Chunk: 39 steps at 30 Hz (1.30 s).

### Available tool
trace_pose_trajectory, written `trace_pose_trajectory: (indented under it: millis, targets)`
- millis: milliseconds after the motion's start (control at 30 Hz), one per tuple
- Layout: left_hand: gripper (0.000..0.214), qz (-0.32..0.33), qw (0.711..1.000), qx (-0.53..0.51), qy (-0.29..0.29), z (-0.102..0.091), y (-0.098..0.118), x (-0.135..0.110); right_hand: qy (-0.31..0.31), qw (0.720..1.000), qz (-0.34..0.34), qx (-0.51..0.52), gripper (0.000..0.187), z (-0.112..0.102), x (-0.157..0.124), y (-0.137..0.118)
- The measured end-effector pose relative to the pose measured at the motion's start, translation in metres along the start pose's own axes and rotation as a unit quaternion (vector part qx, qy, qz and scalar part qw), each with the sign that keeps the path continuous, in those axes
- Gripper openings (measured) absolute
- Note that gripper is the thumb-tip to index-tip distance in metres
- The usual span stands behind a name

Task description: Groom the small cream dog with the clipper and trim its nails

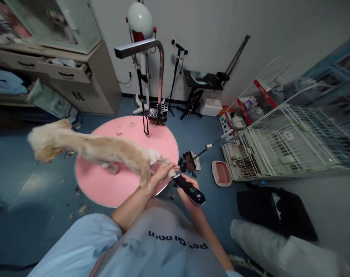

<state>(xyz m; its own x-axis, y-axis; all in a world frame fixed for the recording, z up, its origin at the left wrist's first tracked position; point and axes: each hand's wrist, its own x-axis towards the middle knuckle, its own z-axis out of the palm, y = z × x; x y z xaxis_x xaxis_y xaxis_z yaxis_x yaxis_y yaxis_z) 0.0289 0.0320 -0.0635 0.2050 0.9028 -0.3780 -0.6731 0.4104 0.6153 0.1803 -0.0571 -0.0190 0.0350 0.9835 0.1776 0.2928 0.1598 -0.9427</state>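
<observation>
A cream and tan dog [111,150] stands on a round pink grooming table [125,188], its head toward the left edge and its rump toward me. My left hand [162,173] is closed around one of its hind legs, which is stretched out over the table's right edge. In my right hand [189,190] is a black hair clipper [190,189], gripped by its body. The clipper's head points up and left, close beside the held paw. Whether the blade touches the fur, I cannot tell.
A metal grooming arm [161,69] with a tool tray [158,113] rises at the table's far edge. Dark hair and a dustpan [193,161] lie on the floor to the right, near a litter tray [221,173] and wire cages [281,142]. Cabinets [102,80] stand back left.
</observation>
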Motion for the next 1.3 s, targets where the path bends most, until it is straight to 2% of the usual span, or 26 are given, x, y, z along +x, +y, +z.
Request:
trace_pose_trajectory:
  millis: [133,300,400,533,700,900,1033,1167,1233,1300]
  targets:
    - [0.026,-0.01,1.0,-0.007,-0.002,0.003,0.008,-0.005,-0.052,0.994,-0.073,-0.068,0.037,0.006,0.009,0.005]
    - [0.028,0.003,0.999,-0.024,-0.029,0.001,0.014,-0.014,-0.039,0.989,-0.103,-0.094,0.036,0.009,0.007,0.006]
    - [0.028,-0.003,1.0,-0.027,-0.017,-0.001,0.013,-0.015,-0.051,0.988,-0.099,-0.104,0.035,0.013,0.005,0.004]
    - [0.03,-0.009,0.999,-0.037,-0.009,-0.001,0.012,-0.013,-0.028,0.992,-0.085,-0.09,0.037,0.018,0.0,0.003]
    - [0.027,-0.009,0.997,-0.064,0.03,0.004,0.01,-0.009,-0.004,0.995,-0.061,-0.084,0.039,0.025,-0.014,0.009]
    - [0.028,-0.015,0.998,-0.061,0.028,0.005,0.011,-0.006,0.0,0.997,-0.032,-0.074,0.044,0.032,-0.022,0.02]
    - [0.023,-0.042,0.997,-0.061,0.025,0.005,0.015,-0.004,0.017,0.995,-0.062,-0.083,0.041,0.03,-0.021,0.018]
    - [0.023,-0.07,0.995,-0.06,0.027,0.003,0.019,-0.004,-0.008,0.991,-0.089,-0.104,0.038,0.021,-0.017,0.008]
    - [0.025,-0.081,0.995,-0.063,0.011,0.001,0.021,-0.006,-0.02,0.988,-0.103,-0.113,0.04,0.015,-0.013,0.002]
    - [0.027,-0.088,0.994,-0.062,-0.007,-0.001,0.023,-0.007,-0.057,0.984,-0.123,-0.114,0.041,0.008,-0.007,-0.002]
